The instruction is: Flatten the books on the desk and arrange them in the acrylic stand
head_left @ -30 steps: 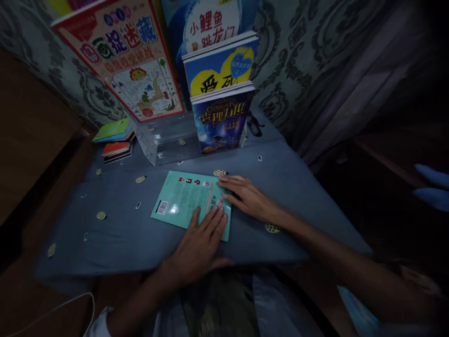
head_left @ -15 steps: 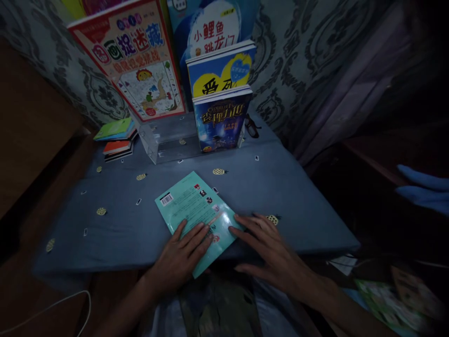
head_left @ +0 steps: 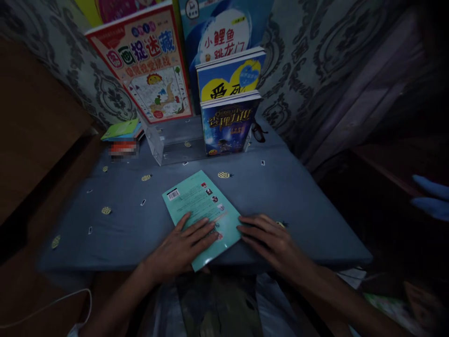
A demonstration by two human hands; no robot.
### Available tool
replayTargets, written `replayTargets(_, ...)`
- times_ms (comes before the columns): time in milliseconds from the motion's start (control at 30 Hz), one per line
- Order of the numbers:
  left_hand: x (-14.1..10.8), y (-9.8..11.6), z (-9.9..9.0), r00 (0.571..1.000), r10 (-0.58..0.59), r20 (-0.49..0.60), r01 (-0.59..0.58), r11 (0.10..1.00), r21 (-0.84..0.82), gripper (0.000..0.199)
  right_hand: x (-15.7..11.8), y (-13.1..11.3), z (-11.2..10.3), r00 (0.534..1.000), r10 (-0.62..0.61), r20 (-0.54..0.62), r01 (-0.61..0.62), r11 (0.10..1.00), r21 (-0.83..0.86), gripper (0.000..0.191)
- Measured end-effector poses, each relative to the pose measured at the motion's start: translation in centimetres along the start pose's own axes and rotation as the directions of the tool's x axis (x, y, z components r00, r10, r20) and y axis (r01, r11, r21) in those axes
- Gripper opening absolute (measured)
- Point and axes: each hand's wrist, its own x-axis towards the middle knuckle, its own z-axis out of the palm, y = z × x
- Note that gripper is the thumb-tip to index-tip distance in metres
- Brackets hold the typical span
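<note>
A thin teal paperback book (head_left: 199, 201) lies at a slant near the table's front edge, its back cover with barcode and small pictures facing up. My left hand (head_left: 189, 241) rests on its lower left part, fingers spread across the cover. A fingertip shows below the book's near corner, so the thumb seems to be underneath, gripping that corner. At the right edge of the book, my right hand (head_left: 268, 236) has its fingers stretched out, the tips touching or almost touching the edge.
A clear acrylic book stand (head_left: 161, 150) holds several upright books, among them a red picture book (head_left: 147, 70) and a dark blue one (head_left: 228, 126). Black glasses (head_left: 259, 132) lie beside it. A small book stack (head_left: 121, 131) sits left on the blue tablecloth (head_left: 122, 234).
The view has shifted slightly. My right hand's fingers have drawn closer together at the book's right edge. My left hand stays on the book, which lies nearly as before.
</note>
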Motion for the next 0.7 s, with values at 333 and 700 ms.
replayTargets(333,4.6,-4.9,-1.4,0.992,0.126,0.023,-0.125,0.992,-0.028,0.078,-1.5,0.5,-0.4,0.985,0.101,-0.141,-0.119,0.985,-0.126,0.031)
replayTargets(700,3.3,-5.9,-4.2,0.986,-0.005,0.167,0.008,1.000,-0.017,0.088,-0.3,0.1,0.0,0.989,0.066,-0.132,-0.086,0.985,-0.152,0.028)
